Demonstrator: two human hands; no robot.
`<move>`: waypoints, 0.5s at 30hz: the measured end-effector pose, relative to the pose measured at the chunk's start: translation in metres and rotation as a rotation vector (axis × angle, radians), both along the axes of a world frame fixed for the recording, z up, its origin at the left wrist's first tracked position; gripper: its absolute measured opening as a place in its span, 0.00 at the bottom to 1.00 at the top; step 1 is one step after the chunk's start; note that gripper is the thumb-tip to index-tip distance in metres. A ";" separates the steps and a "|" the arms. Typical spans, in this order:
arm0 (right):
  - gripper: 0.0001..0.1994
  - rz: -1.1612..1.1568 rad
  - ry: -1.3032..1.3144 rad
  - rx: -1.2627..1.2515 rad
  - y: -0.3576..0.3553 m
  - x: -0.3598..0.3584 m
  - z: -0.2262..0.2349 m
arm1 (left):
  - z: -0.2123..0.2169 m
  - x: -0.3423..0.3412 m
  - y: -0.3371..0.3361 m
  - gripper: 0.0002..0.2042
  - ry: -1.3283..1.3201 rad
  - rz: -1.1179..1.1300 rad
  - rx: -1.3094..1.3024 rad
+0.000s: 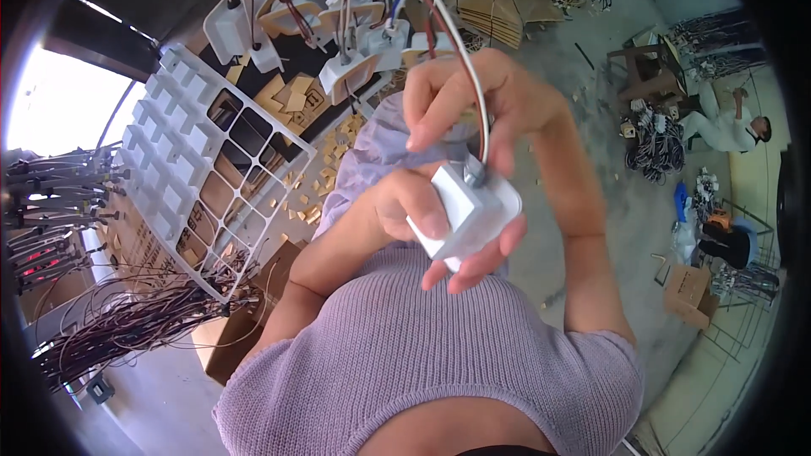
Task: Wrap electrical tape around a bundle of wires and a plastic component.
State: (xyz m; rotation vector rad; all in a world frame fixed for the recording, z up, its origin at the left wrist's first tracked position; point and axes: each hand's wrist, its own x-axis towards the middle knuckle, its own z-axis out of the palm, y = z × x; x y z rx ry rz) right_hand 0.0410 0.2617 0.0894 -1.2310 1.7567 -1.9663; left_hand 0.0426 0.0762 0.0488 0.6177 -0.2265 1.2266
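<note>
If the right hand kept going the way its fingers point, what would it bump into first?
Most likely the left hand. The right hand curls its fingers down around the cable toward the white block that the left hand holds. Depth is hard to judge here.

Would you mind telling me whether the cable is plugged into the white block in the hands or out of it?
In: the cable ends in a metal fitting seated in the white block.

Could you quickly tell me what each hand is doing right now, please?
Left hand: closed on the white square housing.
Right hand: closed around the wire above the housing.
</note>
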 end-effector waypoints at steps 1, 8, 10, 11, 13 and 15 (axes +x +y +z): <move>0.29 0.069 -0.020 -0.025 -0.002 -0.005 -0.002 | -0.001 0.005 -0.002 0.34 -0.099 -0.080 0.021; 0.08 0.045 0.149 -0.038 -0.008 -0.016 0.009 | 0.000 0.002 -0.008 0.32 -0.152 -0.207 -0.012; 0.08 -0.022 0.191 0.079 -0.004 -0.011 0.017 | 0.003 -0.005 -0.009 0.31 -0.132 -0.109 -0.006; 0.09 -0.067 0.226 0.190 -0.001 -0.008 0.022 | 0.006 -0.010 -0.010 0.30 0.004 -0.040 -0.078; 0.11 -0.159 0.277 0.373 0.005 -0.003 0.034 | 0.010 -0.019 -0.013 0.29 0.141 0.172 -0.188; 0.12 -0.228 0.317 0.577 0.011 0.000 0.045 | 0.013 -0.023 -0.016 0.27 0.276 0.425 -0.303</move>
